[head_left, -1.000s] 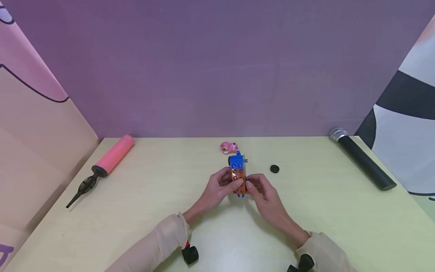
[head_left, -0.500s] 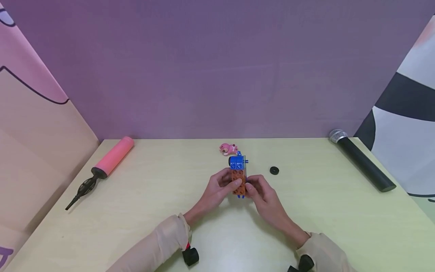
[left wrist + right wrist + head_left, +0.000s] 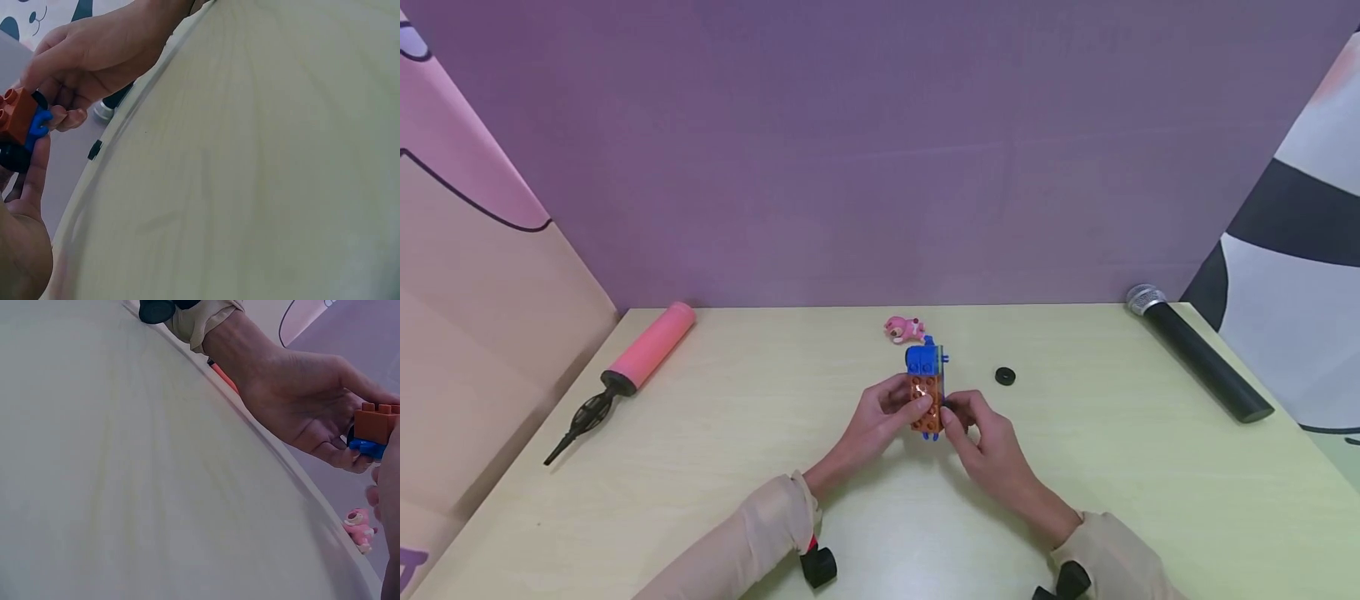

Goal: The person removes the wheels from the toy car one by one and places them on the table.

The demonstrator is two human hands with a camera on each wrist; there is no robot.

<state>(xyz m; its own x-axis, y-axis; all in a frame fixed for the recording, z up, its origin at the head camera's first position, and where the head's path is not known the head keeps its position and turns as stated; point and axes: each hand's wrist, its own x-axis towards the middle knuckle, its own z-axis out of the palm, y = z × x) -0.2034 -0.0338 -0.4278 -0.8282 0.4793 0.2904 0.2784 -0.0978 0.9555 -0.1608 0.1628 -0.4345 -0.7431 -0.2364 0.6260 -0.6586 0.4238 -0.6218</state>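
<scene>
My left hand (image 3: 880, 412) grips a small building-block toy car (image 3: 926, 404), with its thumb on the orange studded block. The car's blue end points away from me. In the left wrist view, blue parts and a black wheel (image 3: 14, 156) show under the orange block. At the car's right side, my right hand (image 3: 996, 442) pinches a dark round piece, seemingly a black wheel (image 3: 39, 99), against it; fingers partly hide it. A bare blue axle stub (image 3: 946, 358) sticks out near the far end. A loose black wheel (image 3: 1005, 376) lies on the table to the right.
Just beyond the car lies a pink bear figure (image 3: 904, 329). A pink balloon pump (image 3: 651, 350) rests at the left of the table (image 3: 737, 375), and a black microphone (image 3: 1202, 354) at the right. A purple panel (image 3: 880, 150) stands behind the table.
My right fingers have shifted slightly down and outward at the car's side, so more of the dark piece shows. The car and left hand have hardly moved.
</scene>
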